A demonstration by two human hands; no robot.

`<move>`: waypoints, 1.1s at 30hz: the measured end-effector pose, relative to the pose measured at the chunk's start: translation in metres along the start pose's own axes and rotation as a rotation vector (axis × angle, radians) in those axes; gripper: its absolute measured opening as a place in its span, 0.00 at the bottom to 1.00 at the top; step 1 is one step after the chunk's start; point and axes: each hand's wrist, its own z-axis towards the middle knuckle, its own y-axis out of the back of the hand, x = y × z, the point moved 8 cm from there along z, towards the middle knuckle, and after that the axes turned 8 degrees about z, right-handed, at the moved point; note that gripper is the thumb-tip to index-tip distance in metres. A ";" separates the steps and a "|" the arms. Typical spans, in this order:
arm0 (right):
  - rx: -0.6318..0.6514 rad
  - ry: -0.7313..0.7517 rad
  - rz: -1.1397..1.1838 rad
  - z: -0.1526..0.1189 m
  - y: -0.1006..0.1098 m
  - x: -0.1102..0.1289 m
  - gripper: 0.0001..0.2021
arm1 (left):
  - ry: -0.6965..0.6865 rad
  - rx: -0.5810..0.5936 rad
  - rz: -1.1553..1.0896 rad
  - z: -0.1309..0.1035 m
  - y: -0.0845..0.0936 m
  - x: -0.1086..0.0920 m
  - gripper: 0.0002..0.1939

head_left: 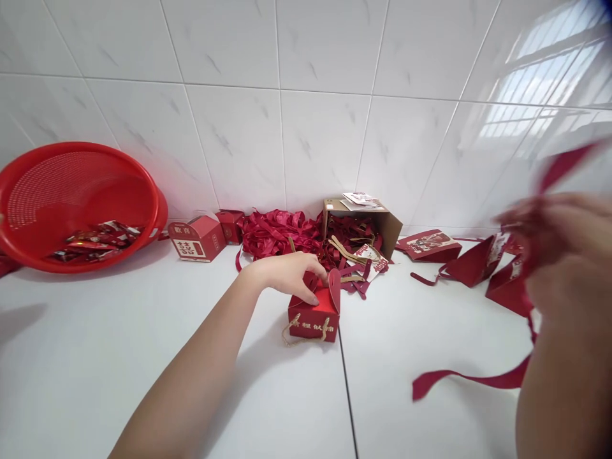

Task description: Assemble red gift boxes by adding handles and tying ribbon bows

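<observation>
My left hand (289, 273) reaches over a small red gift box (310, 312) standing on the white table. Its thumb lies on the box top and its fingers curl around the raised flaps, holding it. The box has gold lettering and a twisted gold cord handle hanging at its front. At the right, my right hand (568, 255) is raised and smeared by motion. It is closed on a dark red ribbon (471, 378); one end trails below the hand, and another blurred piece sticks up above it.
A red plastic basket (160, 204) with shiny packets stands left. Along the tiled wall are a printed red box (203, 239), a heap of ribbons (282, 233) and a cardboard box (389, 226) spilling ribbons and tags. Several red boxes (433, 245) lie right.
</observation>
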 end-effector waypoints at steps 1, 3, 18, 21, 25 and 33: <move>0.073 -0.087 0.022 -0.008 -0.018 -0.002 0.10 | 0.004 0.004 0.000 -0.001 0.000 -0.001 0.21; 0.434 -0.247 -0.024 -0.030 -0.071 -0.007 0.11 | -0.001 0.014 -0.001 -0.004 0.001 -0.004 0.21; 0.891 -0.377 -0.293 -0.077 -0.144 -0.044 0.13 | 0.004 -0.002 0.003 -0.005 0.002 -0.012 0.19; 0.888 -0.377 -0.298 -0.076 -0.145 -0.044 0.13 | 0.005 -0.024 -0.001 -0.004 0.003 -0.011 0.19; 0.901 -0.358 -0.321 -0.079 -0.149 -0.046 0.14 | -0.005 -0.066 -0.028 -0.003 0.005 -0.011 0.18; 0.939 -0.292 -0.326 -0.090 -0.162 -0.056 0.19 | -0.090 -0.140 -0.071 0.001 0.010 -0.018 0.12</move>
